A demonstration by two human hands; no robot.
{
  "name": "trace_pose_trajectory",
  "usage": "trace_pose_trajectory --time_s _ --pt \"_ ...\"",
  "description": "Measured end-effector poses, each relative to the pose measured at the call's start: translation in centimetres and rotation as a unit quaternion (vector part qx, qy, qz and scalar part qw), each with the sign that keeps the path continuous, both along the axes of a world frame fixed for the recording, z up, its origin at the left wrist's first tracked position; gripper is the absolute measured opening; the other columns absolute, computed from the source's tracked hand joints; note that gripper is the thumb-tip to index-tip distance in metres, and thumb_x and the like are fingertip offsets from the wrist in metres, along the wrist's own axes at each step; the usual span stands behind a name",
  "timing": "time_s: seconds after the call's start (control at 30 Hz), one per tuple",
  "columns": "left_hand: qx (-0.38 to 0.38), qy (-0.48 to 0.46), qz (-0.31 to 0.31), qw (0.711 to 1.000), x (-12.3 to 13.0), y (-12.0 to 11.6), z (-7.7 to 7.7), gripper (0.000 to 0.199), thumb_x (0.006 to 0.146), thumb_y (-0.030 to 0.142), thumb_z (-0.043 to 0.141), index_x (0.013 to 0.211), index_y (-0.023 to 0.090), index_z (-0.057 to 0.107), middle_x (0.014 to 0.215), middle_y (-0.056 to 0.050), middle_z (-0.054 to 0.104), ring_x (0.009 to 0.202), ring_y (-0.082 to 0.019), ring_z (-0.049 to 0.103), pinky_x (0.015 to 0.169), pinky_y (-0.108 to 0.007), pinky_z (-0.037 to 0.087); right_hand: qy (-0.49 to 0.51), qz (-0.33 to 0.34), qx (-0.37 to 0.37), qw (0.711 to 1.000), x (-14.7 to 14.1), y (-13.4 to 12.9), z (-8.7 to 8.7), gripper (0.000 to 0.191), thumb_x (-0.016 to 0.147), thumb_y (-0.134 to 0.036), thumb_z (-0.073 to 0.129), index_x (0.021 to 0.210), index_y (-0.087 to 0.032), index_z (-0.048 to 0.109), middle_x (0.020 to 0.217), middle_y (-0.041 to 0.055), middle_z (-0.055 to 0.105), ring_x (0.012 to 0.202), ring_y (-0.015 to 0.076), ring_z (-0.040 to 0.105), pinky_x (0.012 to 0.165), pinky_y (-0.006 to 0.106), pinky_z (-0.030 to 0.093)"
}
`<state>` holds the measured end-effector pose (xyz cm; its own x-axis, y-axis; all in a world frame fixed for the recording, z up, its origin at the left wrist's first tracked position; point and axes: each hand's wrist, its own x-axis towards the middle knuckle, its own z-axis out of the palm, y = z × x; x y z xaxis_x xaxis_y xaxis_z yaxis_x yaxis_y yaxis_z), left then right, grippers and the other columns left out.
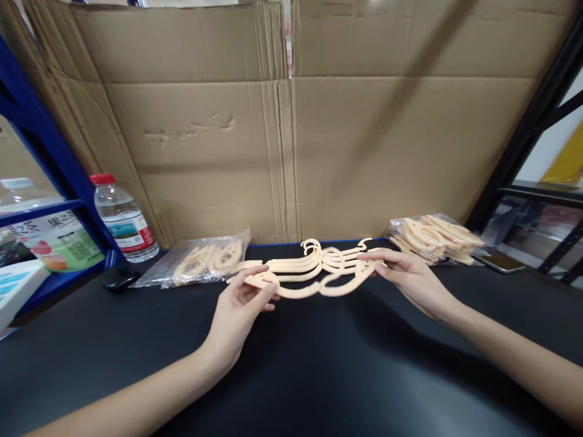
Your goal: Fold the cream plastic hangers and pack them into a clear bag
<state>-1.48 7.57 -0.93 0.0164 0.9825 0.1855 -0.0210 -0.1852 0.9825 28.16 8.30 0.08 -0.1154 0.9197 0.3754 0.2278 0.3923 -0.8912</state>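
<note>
A cream plastic clothes hanger is held up between my two hands, its curved underside facing me. My left hand pinches its left end between thumb and fingers. At the other end, my right hand grips the hanger's tip the same way. Just behind it, several more cream hangers lie together on the black table, their hooks pointing toward the back. The held hanger partly covers them.
Clear bags of cream hangers lie at the left and at the right. A water bottle and a black mouse stand at the left. A phone lies far right. Cardboard walls off the back.
</note>
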Motion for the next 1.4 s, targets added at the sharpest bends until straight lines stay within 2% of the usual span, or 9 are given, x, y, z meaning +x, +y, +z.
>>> trace_pose_trajectory --time_s 0.17,0.33,0.5,0.63,0.73,0.9,1.13,1.3,1.4 --pt "-0.038 0.001 -0.049 0.998 0.7 -0.8 0.3 0.034 0.074 0.035 0.073 0.099 0.016 0.059 0.09 -0.003 0.062 0.08 -0.016 0.065 0.06 -0.02 0.054 0.118 0.072 -0.067 0.988 -1.9 -1.1 -0.7 0.03 0.08 -0.031 0.067 0.108 -0.02 0.063 0.081 0.0023 0.063 0.067 0.0126 0.058 0.068 0.029 0.05" --pt "-0.073 0.017 -0.1 0.992 1.8 -2.0 0.5 0.033 0.073 0.038 0.073 0.091 0.013 0.062 0.081 -0.004 0.064 0.074 -0.018 0.067 0.058 -0.021 0.054 0.201 0.115 -0.14 0.963 -4.3 -2.7 -1.5 0.04 0.074 -0.027 0.075 0.107 -0.021 0.053 0.095 0.0046 0.066 0.08 0.0163 0.064 0.079 0.035 0.053" --pt "-0.077 0.011 -0.099 0.992 2.4 -2.6 0.5 0.034 0.071 0.039 0.074 0.09 0.013 0.063 0.08 -0.005 0.065 0.075 -0.018 0.065 0.058 -0.022 0.055 0.108 0.21 -0.129 0.963 -5.0 -3.6 -1.5 0.023 0.08 -0.032 0.069 0.098 -0.018 0.061 0.099 0.0054 0.065 0.095 0.0178 0.062 0.09 0.036 0.049" --pt "-0.054 0.016 -0.095 0.994 2.4 -2.6 0.4 0.031 0.072 0.037 0.073 0.089 0.014 0.063 0.076 -0.003 0.064 0.071 -0.016 0.064 0.056 -0.022 0.054 0.042 0.286 -0.105 0.951 -5.0 -3.9 -1.2 0.029 0.086 -0.033 0.063 0.113 -0.022 0.064 0.122 0.0073 0.055 0.107 0.0196 0.059 0.098 0.039 0.045" --pt "-0.009 0.025 -0.104 0.994 2.3 -2.8 0.4 0.024 0.075 0.034 0.071 0.088 0.015 0.063 0.08 -0.003 0.066 0.074 -0.017 0.065 0.06 -0.023 0.055 0.032 0.291 -0.1 0.951 -4.9 -3.9 -1.1 0.034 0.086 -0.033 0.063 0.12 -0.026 0.062 0.133 0.0067 0.047 0.119 0.0214 0.051 0.105 0.04 0.038" --pt "0.024 0.025 -0.146 0.989 2.4 -3.3 0.8 0.02 0.08 0.031 0.067 0.092 0.016 0.064 0.09 -0.004 0.067 0.077 -0.018 0.067 0.073 -0.03 0.057 0.042 0.31 -0.101 0.944 -5.0 -4.4 -1.1 0.036 0.087 -0.03 0.062 0.123 -0.028 0.06 0.137 0.0071 0.045 0.121 0.0214 0.05 0.107 0.041 0.036" --pt "-0.017 0.02 -0.136 0.99 2.3 -3.0 0.5 0.027 0.078 0.036 0.069 0.092 0.015 0.062 0.09 -0.005 0.065 0.075 -0.02 0.068 0.071 -0.034 0.058 0.017 0.303 -0.087 0.949 -5.0 -4.6 -0.8 0.036 0.087 -0.033 0.061 0.123 -0.028 0.059 0.139 0.0072 0.043 0.127 0.0227 0.044 0.108 0.042 0.034" --pt "-0.042 0.032 -0.127 0.99 2.3 -2.7 0.1 0.031 0.076 0.039 0.069 0.094 0.014 0.063 0.082 -0.003 0.063 0.071 -0.019 0.067 0.068 -0.032 0.058 0.003 0.316 -0.094 0.944 -4.9 -4.5 -0.9 0.039 0.088 -0.035 0.06 0.126 -0.027 0.056 0.142 0.0079 0.04 0.126 0.0232 0.046 0.102 0.041 0.042" --pt "-0.041 0.053 -0.129 0.989 2.3 -2.7 -0.2 0.031 0.076 0.037 0.07 0.096 0.014 0.063 0.076 0.0 0.06 0.064 -0.015 0.064 0.06 -0.027 0.057 -0.044 0.323 -0.065 0.943 -4.8 -4.6 -0.7 0.04 0.089 -0.034 0.058 0.129 -0.028 0.054 0.143 0.0068 0.041 0.13 0.0228 0.041 0.108 0.043 0.034"
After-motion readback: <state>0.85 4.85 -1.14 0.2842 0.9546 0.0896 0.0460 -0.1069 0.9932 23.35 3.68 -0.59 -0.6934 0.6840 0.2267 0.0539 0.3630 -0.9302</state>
